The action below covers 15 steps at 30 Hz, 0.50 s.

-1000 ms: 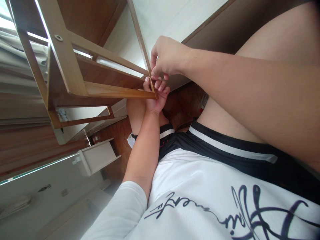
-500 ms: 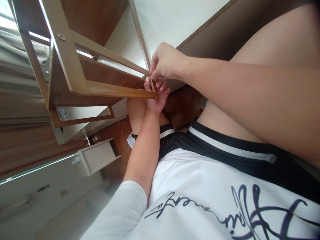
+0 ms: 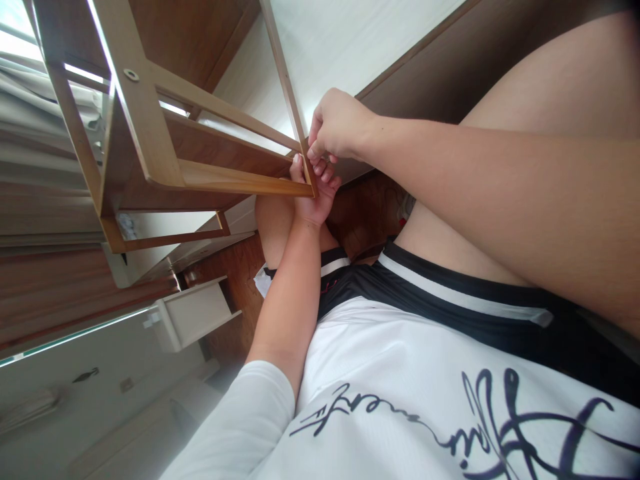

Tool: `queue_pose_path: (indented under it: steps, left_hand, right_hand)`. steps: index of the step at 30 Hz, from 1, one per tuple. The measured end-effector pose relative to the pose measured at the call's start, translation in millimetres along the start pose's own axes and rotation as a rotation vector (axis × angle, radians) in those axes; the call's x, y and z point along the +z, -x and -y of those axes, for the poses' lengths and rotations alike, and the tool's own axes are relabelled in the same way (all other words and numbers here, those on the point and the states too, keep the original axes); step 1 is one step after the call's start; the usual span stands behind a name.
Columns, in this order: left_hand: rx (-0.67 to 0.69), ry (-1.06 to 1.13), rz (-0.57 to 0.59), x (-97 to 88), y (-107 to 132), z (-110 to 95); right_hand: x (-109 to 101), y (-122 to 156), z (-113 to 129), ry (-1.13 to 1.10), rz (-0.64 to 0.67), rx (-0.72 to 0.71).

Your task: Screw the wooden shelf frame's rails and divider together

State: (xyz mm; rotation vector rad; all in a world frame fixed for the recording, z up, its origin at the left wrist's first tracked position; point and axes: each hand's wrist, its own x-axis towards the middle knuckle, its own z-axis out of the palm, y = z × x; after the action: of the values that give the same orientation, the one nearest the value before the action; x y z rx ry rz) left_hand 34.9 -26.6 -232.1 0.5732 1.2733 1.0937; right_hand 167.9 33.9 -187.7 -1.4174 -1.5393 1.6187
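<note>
We have a wooden rack [image 3: 150, 133] tipped in the air to the left, above our lap, and most of it looks joined already: posts, slats, and a round fitting [image 3: 131, 75] seated in one post. Its near right corner seems to be the part in hand. Our left hand [image 3: 313, 193] cups that corner from below, fingers curled on the slat end. Our right hand [image 3: 336, 127] pinches closed just above; we cannot tell on what. The slats' long axis runs left to right, ending at our hands.
</note>
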Motion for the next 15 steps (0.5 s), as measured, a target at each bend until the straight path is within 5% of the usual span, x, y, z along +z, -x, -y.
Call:
queue_pose_path:
  steps: [15]
  left_hand:
    - [-0.046,-0.019,-0.050,-1.1,-1.0,-2.5]
  right_hand:
    - [0.5,-1.8,-4.9,0.144,0.043,-0.038]
